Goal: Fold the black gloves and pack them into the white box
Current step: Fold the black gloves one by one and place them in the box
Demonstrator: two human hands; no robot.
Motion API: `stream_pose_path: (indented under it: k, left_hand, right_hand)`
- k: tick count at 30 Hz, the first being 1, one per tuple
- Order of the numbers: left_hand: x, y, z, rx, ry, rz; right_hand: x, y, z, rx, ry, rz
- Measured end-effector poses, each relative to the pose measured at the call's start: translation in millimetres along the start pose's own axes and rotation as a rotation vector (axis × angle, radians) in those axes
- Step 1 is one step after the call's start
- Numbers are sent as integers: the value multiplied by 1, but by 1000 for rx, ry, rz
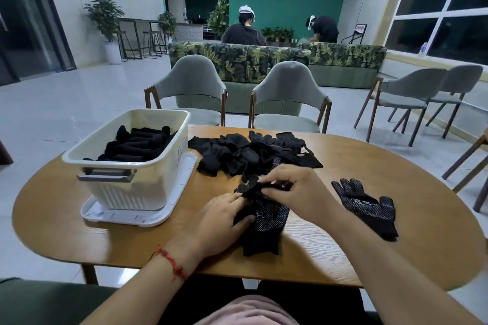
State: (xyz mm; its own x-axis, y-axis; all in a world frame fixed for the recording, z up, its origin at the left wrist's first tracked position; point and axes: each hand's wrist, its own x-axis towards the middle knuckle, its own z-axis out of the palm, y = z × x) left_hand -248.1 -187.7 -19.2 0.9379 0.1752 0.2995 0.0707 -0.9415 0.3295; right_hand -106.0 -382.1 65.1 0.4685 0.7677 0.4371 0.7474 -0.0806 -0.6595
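We have a single view, from a wide-angle camera on the person's head, facing forward and tilted down across the desk (343, 158). It sits close: the left hand (219, 221) and right hand (295, 192), both gripping a black glove (266, 219), fill the lower middle, while chairs (190, 84) and the room beyond curve toward the edges.

Setting: lounge or café-style common room, shown by leaf-print sofas (237, 60), grey armchairs (190, 90), bar stools (153, 42) at a counter, potted plants (105, 16), green walls.
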Motion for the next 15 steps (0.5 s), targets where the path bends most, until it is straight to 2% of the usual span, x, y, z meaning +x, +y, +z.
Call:
stream_pose_path:
  k: [7,10,15]
  left_hand:
    - [-9,0,-1,-62,98,-83]
    - [-13,4,-4,-104,121,-155]
    - [-12,8,-7,-47,101,-93]
  right_hand:
    - [-52,19,37,-144,-84,-91]
    - [-58,25,45,-245,-166,-55]
    - [-57,25,46,-252,-172,-50]
